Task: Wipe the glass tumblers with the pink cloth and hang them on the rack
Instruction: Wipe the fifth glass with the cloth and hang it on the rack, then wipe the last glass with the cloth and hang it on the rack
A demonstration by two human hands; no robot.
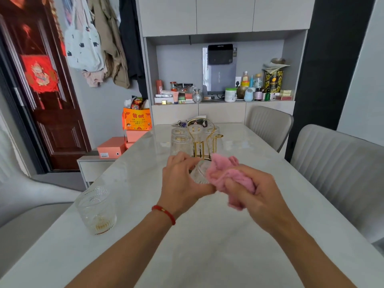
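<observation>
Tumbler (198,173) gripped sideways in left hand (182,179), mouth toward right hand (254,190) bunching pink cloth (226,173); rack (204,138) straight ahead

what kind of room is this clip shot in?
Most likely a home dining area: a pale dining table with padded grey chairs, a built-in cabinet niche crowded with jars and bottles, and coats hanging beside a dark red door.

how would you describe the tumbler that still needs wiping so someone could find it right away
Start at the white table and go to its near left edge. The ribbed glass tumbler stands there upright and alone, unlike those upside down on the gold rack.
</observation>
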